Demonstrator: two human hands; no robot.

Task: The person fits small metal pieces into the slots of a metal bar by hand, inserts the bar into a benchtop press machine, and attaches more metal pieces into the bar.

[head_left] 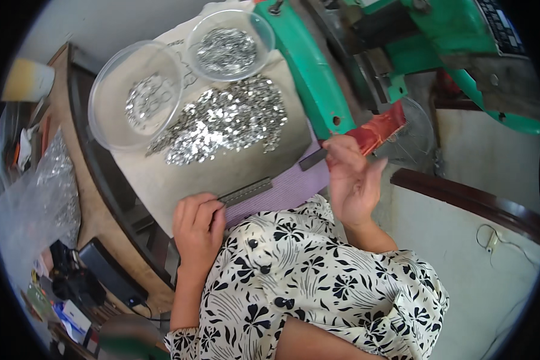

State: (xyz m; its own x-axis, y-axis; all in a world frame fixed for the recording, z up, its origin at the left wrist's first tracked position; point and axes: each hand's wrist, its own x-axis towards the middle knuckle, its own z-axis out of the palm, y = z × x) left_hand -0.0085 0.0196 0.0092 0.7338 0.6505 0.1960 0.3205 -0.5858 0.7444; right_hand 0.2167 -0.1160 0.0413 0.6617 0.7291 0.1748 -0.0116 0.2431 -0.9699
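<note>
My left hand is closed on the near end of a dark metal strip, which has a row of small marks or pieces along it. The strip lies across the edge of the brown paper and a lilac cloth. Palm turned up, my right hand has loosely curled fingers and its thumb held apart. A short dark flat bar reaches toward its fingers; whether they touch it is hard to see. Beyond both hands spreads a heap of small shiny metal pieces on the brown paper.
Two clear round tubs stand past the heap: the left tub holds some metal pieces, the right tub many. A green machine rises at the right, with red material beneath. At left are a plastic bag and a black box.
</note>
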